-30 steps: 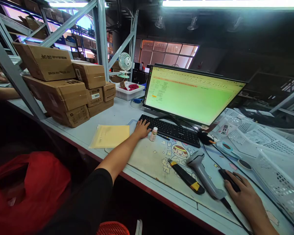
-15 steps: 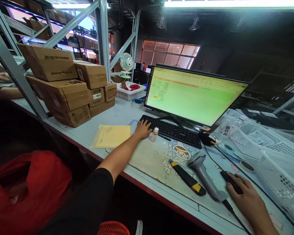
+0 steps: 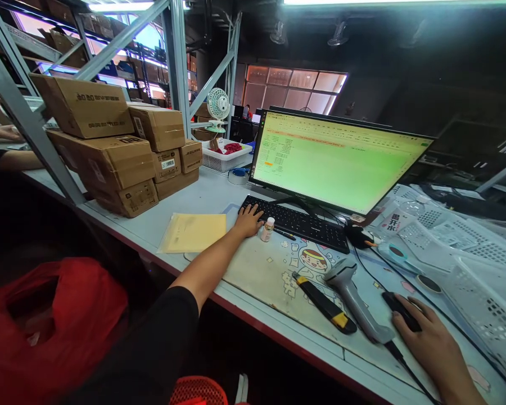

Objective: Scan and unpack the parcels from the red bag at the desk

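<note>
My left hand (image 3: 248,220) rests with its fingers spread on the left end of a black keyboard (image 3: 297,223). My right hand (image 3: 428,342) lies curled over a black mouse (image 3: 400,310) at the lower right of the desk. A grey barcode scanner (image 3: 352,298) and a black and yellow utility knife (image 3: 324,303) lie on the printed desk mat (image 3: 265,270) between my hands. A small white bottle (image 3: 267,229) stands just right of my left hand. Behind the keyboard, the monitor (image 3: 333,160) shows a green spreadsheet.
Stacked cardboard boxes (image 3: 109,152) stand at the left by a metal rack post (image 3: 21,121). A yellow padded envelope (image 3: 193,232) lies near the desk edge. White plastic baskets (image 3: 468,259) crowd the right. Another person's arm (image 3: 4,160) shows at far left. A red bag (image 3: 50,320) sits below.
The view has shifted slightly rightward and down. Both hands stay on the keyboard and the mouse.
</note>
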The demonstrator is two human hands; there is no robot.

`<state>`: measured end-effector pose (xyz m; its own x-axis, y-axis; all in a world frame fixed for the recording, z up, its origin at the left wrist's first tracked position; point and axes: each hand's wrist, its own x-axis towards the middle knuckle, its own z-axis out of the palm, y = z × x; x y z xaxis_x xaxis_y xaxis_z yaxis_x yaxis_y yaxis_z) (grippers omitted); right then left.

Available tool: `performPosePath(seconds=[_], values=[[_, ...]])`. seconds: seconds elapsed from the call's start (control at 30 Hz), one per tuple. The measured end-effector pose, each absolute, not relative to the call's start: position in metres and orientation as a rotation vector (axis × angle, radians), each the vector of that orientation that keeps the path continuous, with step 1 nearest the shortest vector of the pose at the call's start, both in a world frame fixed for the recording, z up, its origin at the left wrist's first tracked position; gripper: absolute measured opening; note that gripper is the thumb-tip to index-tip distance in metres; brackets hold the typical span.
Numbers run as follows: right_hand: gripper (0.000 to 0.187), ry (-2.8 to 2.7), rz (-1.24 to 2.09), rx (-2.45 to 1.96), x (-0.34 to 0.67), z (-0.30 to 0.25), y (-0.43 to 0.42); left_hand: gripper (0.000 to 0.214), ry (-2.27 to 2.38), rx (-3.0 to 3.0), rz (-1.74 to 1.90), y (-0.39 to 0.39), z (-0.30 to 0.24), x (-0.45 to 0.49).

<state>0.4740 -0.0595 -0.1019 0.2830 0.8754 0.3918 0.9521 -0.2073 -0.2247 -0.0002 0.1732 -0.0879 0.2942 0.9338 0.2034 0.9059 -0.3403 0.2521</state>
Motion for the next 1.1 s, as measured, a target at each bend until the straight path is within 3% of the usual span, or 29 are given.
performPosePath(seconds=[0.67,1.1], values=[[0.068,-1.629,-0.299,-2.200,0.469,-0.098,-0.066,0.059,1.745,2.462,0.535,0.176,-0.092,-0.001],[0.072,-1.625,-0.331,-2.247,0.469,-0.101,-0.068,0.059,1.749,2.466,0.541,0.175,-0.092,-0.001]])
